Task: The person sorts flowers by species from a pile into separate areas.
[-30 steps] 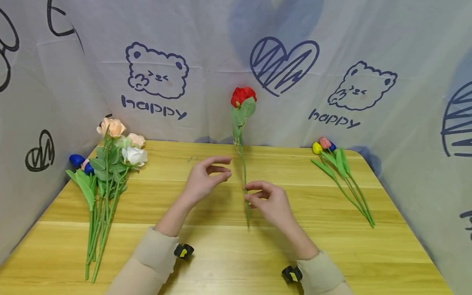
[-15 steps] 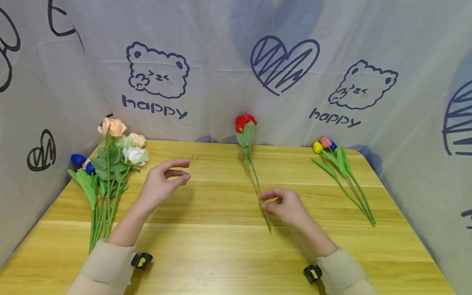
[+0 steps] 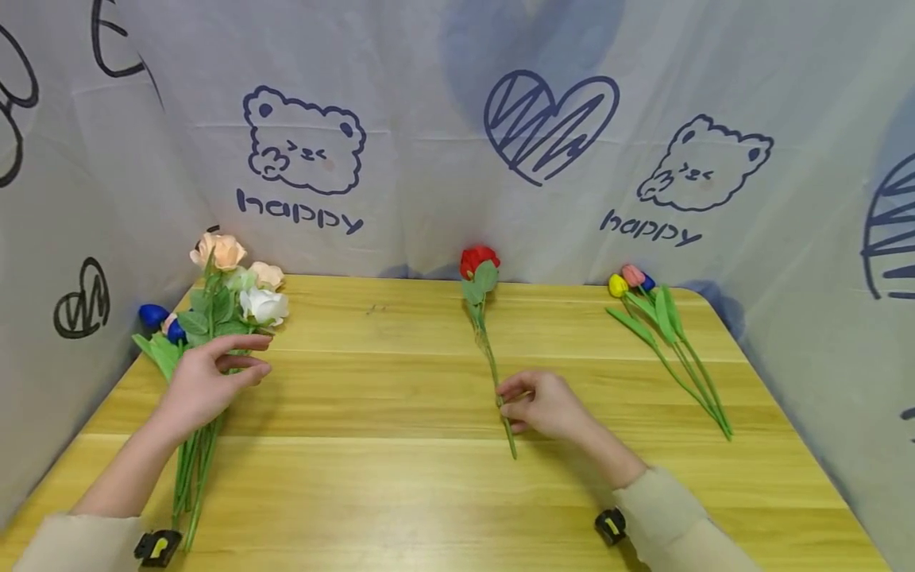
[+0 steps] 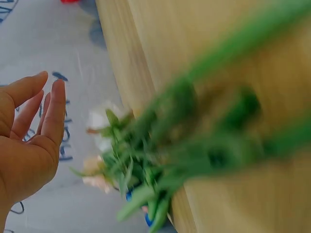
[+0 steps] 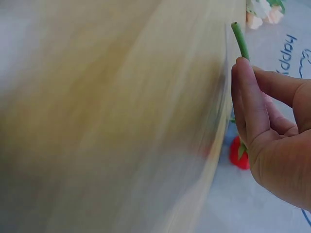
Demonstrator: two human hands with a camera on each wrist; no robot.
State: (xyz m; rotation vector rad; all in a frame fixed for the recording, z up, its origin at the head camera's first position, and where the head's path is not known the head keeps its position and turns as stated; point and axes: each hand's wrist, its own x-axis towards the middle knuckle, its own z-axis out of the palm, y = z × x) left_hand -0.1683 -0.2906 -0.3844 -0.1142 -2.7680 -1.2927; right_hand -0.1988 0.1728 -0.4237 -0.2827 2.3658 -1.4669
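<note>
My right hand (image 3: 546, 407) pinches the lower stem of a red rose (image 3: 480, 262) in the middle of the table; its bloom points toward the back edge. In the right wrist view the stem's cut end (image 5: 240, 40) sticks out past the fingertips. My left hand (image 3: 207, 381) hovers over the pile of flowers at the left, fingers relaxed and apart, with nothing held in the left wrist view. That pile has peach roses (image 3: 220, 251), a white rose (image 3: 264, 306) and blue tulips (image 3: 153, 315), and the left hand hides part of its leaves and stems in the head view.
Toward the right of the wooden table (image 3: 372, 477) lie a yellow tulip (image 3: 618, 285), a pink tulip (image 3: 633, 275) and a blue tulip (image 3: 647, 282), stems toward the front. A printed cloth (image 3: 429, 206) hangs behind the table and at both sides.
My left hand has moved left from the middle to above the left pile. The right hand has lowered the red rose toward the table and shifted slightly right, still pinching its stem.
</note>
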